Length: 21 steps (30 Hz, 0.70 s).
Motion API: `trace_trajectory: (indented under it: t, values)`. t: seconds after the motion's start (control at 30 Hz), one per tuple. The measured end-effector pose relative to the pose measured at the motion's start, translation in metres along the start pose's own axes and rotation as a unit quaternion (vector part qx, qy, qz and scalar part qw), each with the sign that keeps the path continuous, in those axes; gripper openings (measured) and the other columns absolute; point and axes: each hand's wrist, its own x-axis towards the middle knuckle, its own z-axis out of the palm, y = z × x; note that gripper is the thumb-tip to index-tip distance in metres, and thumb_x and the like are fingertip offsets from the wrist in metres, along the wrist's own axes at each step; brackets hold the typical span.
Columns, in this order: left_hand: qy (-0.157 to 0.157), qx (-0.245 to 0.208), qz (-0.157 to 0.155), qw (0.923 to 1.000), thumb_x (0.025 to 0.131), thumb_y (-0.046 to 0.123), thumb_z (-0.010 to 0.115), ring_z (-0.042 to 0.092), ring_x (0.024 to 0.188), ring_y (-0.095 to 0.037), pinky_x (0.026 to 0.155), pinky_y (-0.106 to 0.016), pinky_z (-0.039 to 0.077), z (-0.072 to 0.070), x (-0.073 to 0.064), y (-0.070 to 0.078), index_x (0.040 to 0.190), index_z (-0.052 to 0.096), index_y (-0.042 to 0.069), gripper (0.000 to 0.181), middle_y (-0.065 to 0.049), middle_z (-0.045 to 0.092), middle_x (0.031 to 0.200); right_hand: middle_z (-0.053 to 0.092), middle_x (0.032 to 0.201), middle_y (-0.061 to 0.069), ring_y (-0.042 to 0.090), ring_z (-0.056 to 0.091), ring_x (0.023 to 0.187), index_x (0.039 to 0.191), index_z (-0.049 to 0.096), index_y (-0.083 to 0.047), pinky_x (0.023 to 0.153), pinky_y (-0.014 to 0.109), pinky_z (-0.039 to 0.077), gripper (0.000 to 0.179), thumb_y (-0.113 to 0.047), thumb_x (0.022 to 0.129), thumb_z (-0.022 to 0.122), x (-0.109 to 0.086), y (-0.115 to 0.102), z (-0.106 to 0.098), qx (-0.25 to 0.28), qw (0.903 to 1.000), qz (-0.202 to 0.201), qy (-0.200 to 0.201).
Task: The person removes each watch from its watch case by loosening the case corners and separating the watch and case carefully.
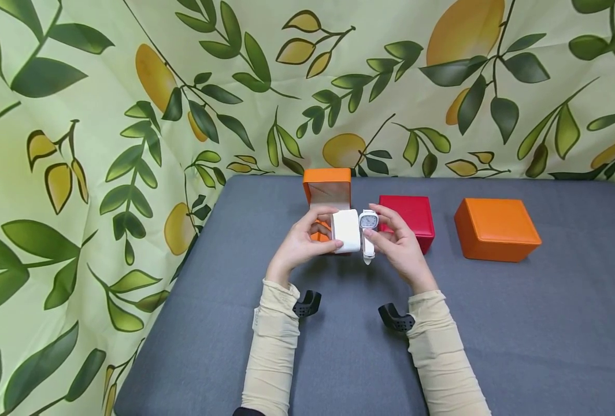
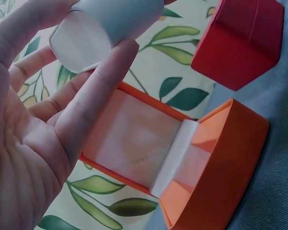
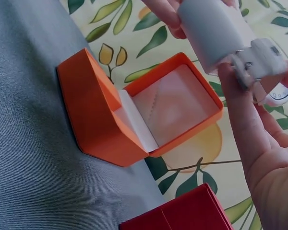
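Observation:
My left hand (image 1: 310,234) grips a white watch cushion (image 1: 346,231) by its ends, thumb on the near side and fingers on the far side. Just to its right, my right hand (image 1: 397,240) pinches a white wristwatch (image 1: 368,222) with a pale dial; its strap hangs down. In the right wrist view the watch's buckle (image 3: 249,64) lies right at the cushion's end. Behind both hands an orange watch box (image 1: 327,180) stands with its lid up. The left wrist view shows its pale lining (image 2: 134,139) and a hollow inside.
A closed red box (image 1: 408,214) stands just behind and right of my right hand. Farther right is a closed orange box (image 1: 497,229). All rest on a grey cloth-covered table (image 1: 349,346), with a leaf-patterned curtain (image 1: 266,86) along the back and left.

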Motion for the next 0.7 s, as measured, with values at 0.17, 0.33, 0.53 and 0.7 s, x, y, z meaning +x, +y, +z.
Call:
trace_trajectory:
  t: [0.17,0.33,0.53,0.7]
  values:
    - [0.013,0.005,0.016,0.9998,0.074,0.004,0.076,0.059,0.080,-0.019,0.071,-0.027,0.051,-0.001,0.001,-0.003,0.125,0.050,0.014,0.059,-0.016,0.058,0.107,0.052,0.110,0.001,0.009,0.066,0.075,0.133,0.047,-0.015,0.066,0.025,0.056,0.046,-0.014,0.089,0.060,0.000,0.001,0.004,0.001,0.9998,-0.004,0.021]
    - [0.031,0.013,0.021,0.9992,0.073,0.006,0.077,0.060,0.080,-0.019,0.072,-0.029,0.051,-0.002,0.003,-0.006,0.125,0.051,0.016,0.059,-0.015,0.057,0.108,0.059,0.094,-0.004,0.007,0.060,0.073,0.128,0.053,-0.013,0.065,0.020,0.052,0.043,-0.020,0.087,0.064,0.002,0.003,0.007,-0.036,0.9969,-0.016,0.068]
    - [0.058,0.002,0.004,0.9983,0.077,0.006,0.074,0.060,0.090,-0.025,0.073,-0.035,0.055,-0.002,0.005,-0.009,0.130,0.049,0.020,0.061,-0.014,0.055,0.116,0.059,0.085,-0.005,0.009,0.055,0.072,0.121,0.057,-0.012,0.063,0.020,0.048,0.036,-0.020,0.086,0.065,0.003,0.007,0.008,-0.073,0.9935,-0.022,0.085]
    - [0.086,0.015,0.008,0.9961,0.081,0.008,0.070,0.061,0.094,-0.028,0.072,-0.032,0.056,-0.002,0.007,-0.013,0.135,0.047,0.020,0.060,-0.016,0.055,0.119,0.061,0.089,0.004,0.011,0.055,0.073,0.121,0.059,-0.017,0.063,0.020,0.047,0.038,-0.025,0.085,0.067,0.004,0.011,0.011,-0.123,0.9888,0.010,0.085]
